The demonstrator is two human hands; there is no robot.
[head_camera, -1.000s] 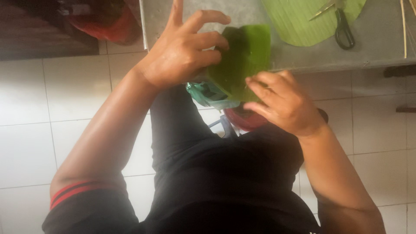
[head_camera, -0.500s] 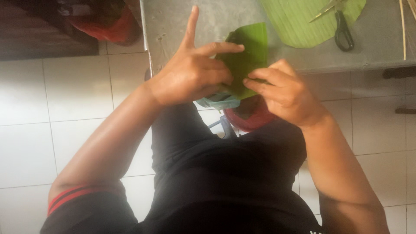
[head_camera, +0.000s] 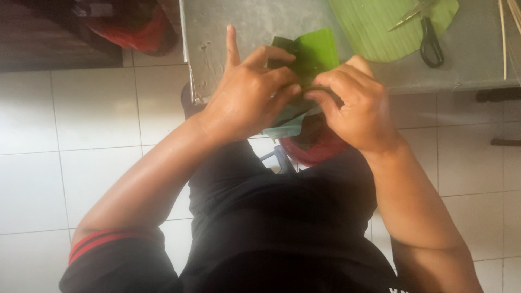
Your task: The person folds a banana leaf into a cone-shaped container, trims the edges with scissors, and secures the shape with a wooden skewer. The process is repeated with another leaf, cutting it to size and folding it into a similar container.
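Both hands are bunched up on the same little folded leaf piece (head_camera: 312, 51), right above the person's lap. The left hand (head_camera: 247, 95) is mostly curled: thumb and the lower fingers pinch down on the near edge of the leaf, while the index finger sticks straight up, away from the rest. The right hand (head_camera: 355, 103) is curled tighter, fingertips pressed in against the leaf from the other side, so the two sets of fingertips nearly meet in the middle. Both hands have a grip on it.

The leaf itself pokes out above the knuckles, so it sits between the hands and a bit beyond them, over the near edge of the grey surface (head_camera: 244, 21). It's bright green on the top flap, darker where it's doubled over, with a crisp fold line. A paler teal-ish bit hangs out underneath the hands; can't tell whether that's the leaf's underside or something else.

Further back on the surface lies a big flat banana leaf (head_camera: 374, 27), light green, with black-handled scissors (head_camera: 429, 32) lying on it. A red round thing (head_camera: 315, 146) sits just under the hands, mostly hidden. White floor tiles (head_camera: 81, 163) all around.
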